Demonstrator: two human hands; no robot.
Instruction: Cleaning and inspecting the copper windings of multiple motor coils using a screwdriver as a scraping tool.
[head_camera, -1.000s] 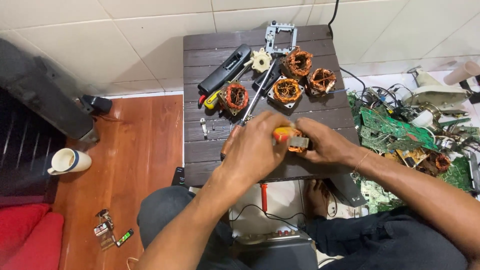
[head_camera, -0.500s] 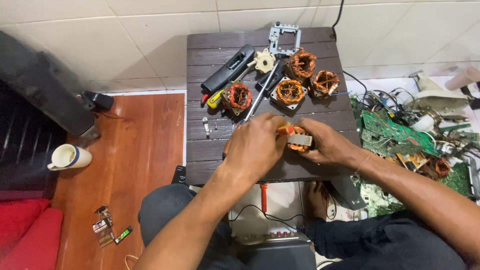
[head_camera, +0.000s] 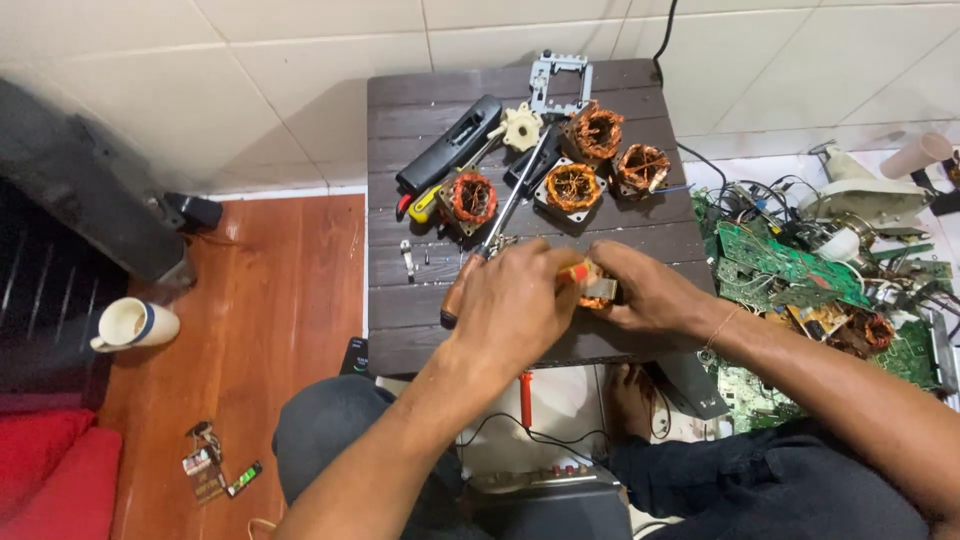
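1. Both your hands clamp one small copper-wound motor coil (head_camera: 592, 288) at the near middle of the dark slatted counter (head_camera: 400, 110): your left hand (head_camera: 520, 310) closes over it, your right hand (head_camera: 645, 290) pinches its side.
2. A long screwdriver (head_camera: 505, 215) lies just behind your left hand.
3. Four more coils sit farther back; the nearest is the left one (head_camera: 472, 197).
4. Green circuit boards (head_camera: 775, 265) lie right of the counter.
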